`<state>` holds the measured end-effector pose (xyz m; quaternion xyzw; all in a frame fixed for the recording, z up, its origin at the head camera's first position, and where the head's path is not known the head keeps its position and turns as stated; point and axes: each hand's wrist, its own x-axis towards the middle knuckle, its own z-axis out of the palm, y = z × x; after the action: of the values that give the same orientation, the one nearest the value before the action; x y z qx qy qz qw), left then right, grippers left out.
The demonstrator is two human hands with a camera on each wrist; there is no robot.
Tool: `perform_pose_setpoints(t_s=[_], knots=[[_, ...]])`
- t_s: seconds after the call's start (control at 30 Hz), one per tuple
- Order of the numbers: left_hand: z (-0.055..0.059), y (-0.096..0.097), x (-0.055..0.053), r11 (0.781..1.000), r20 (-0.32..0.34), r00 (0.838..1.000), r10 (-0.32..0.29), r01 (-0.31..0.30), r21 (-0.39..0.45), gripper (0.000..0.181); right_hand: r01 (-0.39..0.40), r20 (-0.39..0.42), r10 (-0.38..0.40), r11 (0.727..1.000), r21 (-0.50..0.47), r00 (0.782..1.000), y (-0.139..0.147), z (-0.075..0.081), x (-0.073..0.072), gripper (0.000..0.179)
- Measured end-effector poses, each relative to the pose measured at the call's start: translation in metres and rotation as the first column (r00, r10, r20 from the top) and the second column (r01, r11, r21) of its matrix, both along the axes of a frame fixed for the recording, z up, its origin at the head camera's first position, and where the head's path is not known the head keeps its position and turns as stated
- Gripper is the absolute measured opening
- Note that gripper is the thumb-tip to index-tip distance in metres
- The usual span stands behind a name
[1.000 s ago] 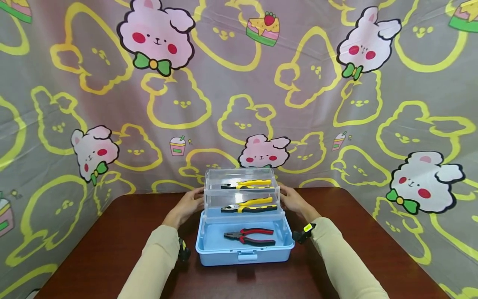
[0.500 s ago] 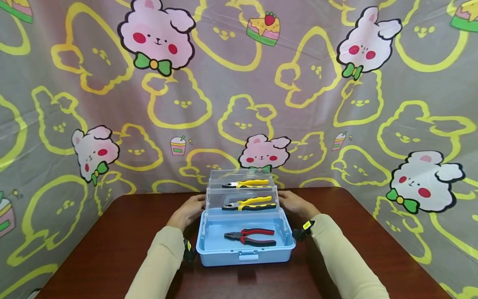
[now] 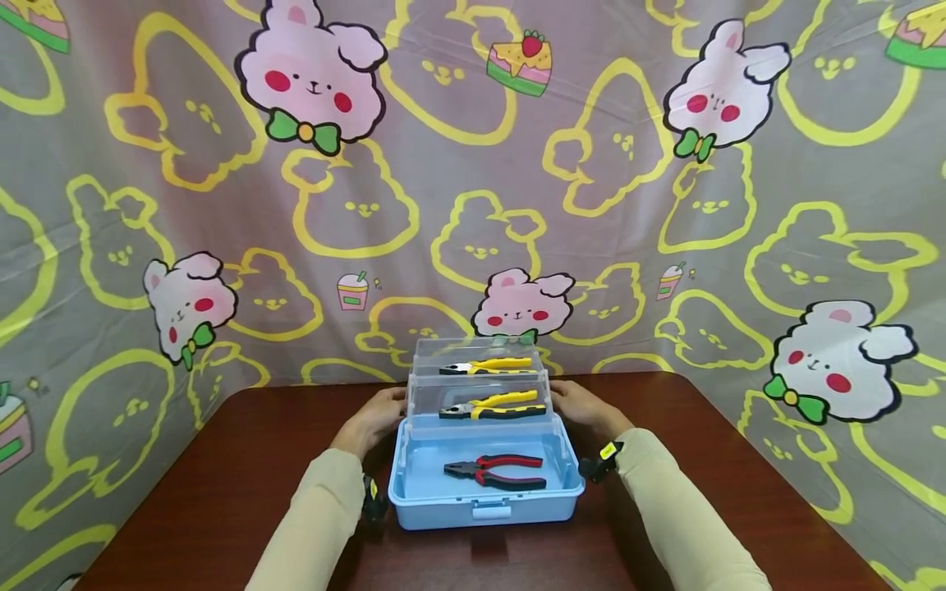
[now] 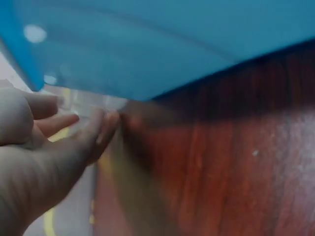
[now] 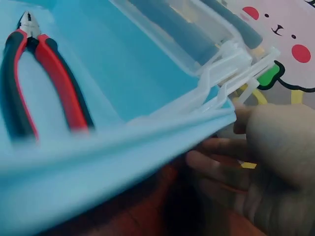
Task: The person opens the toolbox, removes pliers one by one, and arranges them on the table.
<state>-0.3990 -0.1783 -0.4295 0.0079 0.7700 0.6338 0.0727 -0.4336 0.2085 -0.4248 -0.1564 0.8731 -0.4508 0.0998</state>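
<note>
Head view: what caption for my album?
Left hand and right hand flank an open blue toolbox: red-handled pliers inside, yellow-handled pliers in clear trays.

Dial: toolbox at centre, 12 toward the curtain.
6 o'clock: a lane of bare table runs between both sleeves up to the front wall.
Opening: the front half is uncovered, passable from above; red-handled pliers lie there, with bare floor at their 9.
12 o'clock: clear trays rise in steps over the rear, barring a straight drop; the curtain stands behind.
10 and 2: the left hand and right hand block the rear corners.
8 and 4: sleeves and wrist cameras narrow the side gaps.
</note>
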Motion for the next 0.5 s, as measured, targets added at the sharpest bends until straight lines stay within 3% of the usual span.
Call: perform_pose_setpoints(t_s=[0.13,0.2,0.37,0.5], knots=[[0.011,0.000,0.006,0.992,-0.058,0.998,-0.011,0.004,-0.128,0.049,0.042,-0.067,-0.041,0.999,0.017,0.997,0.000,0.004,0.004,0.045],[0.020,-0.002,0.012,0.980,-0.093,0.996,0.007,-0.025,-0.196,0.050,0.073,-0.123,-0.069,0.997,0.029,0.990,0.001,0.009,0.006,0.047],[0.039,-0.013,0.030,0.949,-0.145,0.988,0.053,-0.095,-0.300,0.051,0.153,-0.252,-0.129,0.985,0.080,0.959,0.006,0.022,0.014,0.049],[0.044,-0.018,0.045,0.914,-0.203,0.977,0.060,-0.135,-0.383,0.057,0.167,-0.325,-0.131,0.982,0.084,0.936,0.009,0.030,0.018,0.049]])
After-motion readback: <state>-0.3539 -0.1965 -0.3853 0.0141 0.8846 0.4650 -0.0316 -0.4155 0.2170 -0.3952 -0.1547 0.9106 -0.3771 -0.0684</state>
